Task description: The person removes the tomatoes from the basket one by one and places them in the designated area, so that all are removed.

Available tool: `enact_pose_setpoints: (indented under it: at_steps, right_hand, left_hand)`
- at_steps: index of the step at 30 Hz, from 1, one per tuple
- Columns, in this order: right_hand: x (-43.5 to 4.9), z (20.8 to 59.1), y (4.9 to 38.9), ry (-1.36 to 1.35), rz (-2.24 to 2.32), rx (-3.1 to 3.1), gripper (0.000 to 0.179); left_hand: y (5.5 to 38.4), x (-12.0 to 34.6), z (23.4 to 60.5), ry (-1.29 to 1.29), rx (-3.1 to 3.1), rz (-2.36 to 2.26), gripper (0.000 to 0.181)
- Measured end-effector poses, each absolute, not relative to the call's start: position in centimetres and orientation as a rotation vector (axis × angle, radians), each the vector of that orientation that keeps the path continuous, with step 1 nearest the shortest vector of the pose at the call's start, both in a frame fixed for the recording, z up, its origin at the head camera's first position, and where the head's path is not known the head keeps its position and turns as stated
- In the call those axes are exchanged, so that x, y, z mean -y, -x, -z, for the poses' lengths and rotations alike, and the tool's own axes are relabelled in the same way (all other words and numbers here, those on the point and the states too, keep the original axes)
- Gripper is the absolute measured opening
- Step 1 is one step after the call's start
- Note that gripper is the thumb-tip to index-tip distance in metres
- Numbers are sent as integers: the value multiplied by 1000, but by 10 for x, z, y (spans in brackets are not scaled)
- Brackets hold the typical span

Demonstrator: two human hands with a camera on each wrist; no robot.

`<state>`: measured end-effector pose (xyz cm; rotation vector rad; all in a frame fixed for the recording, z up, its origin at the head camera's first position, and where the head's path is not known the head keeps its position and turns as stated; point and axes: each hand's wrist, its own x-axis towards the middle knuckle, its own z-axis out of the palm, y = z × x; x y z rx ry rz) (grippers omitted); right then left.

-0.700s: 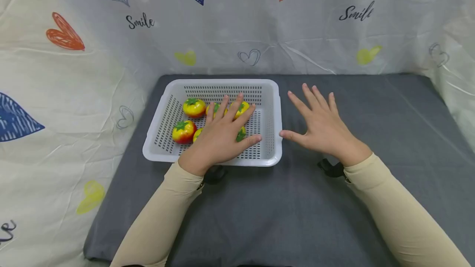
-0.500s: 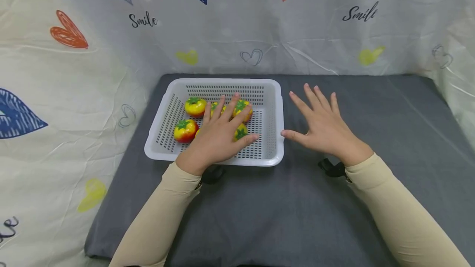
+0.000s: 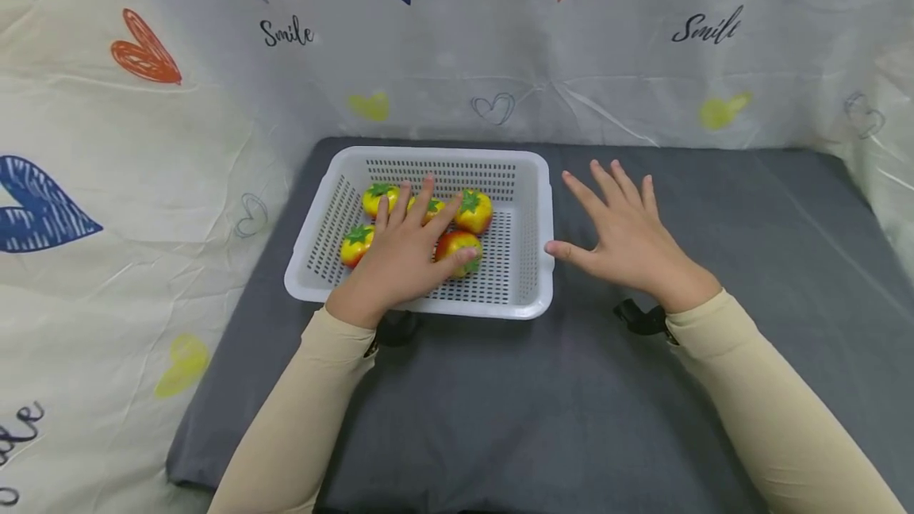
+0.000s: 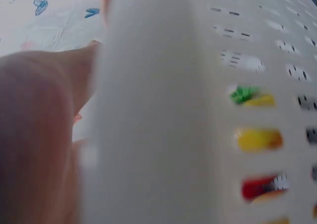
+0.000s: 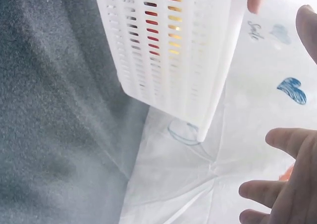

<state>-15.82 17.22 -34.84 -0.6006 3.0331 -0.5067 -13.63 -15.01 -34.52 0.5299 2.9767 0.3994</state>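
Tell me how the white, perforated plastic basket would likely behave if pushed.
The white, perforated plastic basket is probably stiff, since its rim looks straight and unbent. Being wide, low and lying flat, it would likely slide rather than tip. The glossy, rounded yellow-and-red fruits inside may roll, as bare space shows beside them and no divider is visible.

Soft light fills the head view, the cloth (image 3: 443, 46) greyer behind the desk (image 3: 543, 403) and creamier at the left. The left wrist view leaves the near rim of the basket (image 4: 148, 110) blurred; the brighter right wrist view washes its side almost white.
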Motion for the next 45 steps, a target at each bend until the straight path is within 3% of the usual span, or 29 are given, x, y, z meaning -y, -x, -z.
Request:
enact_pose_setpoints:
  at_steps: [37, 45]
  right_hand:
    - [-146, 331, 192, 728, 534, -2968, 101]
    - [-136, 329, 200, 727, 548, -2932, 103]
  left_hand:
    - [112, 228, 358, -72, -3015, -549, 90]
    - [105, 240, 359, 138, -3069, -496, 97]
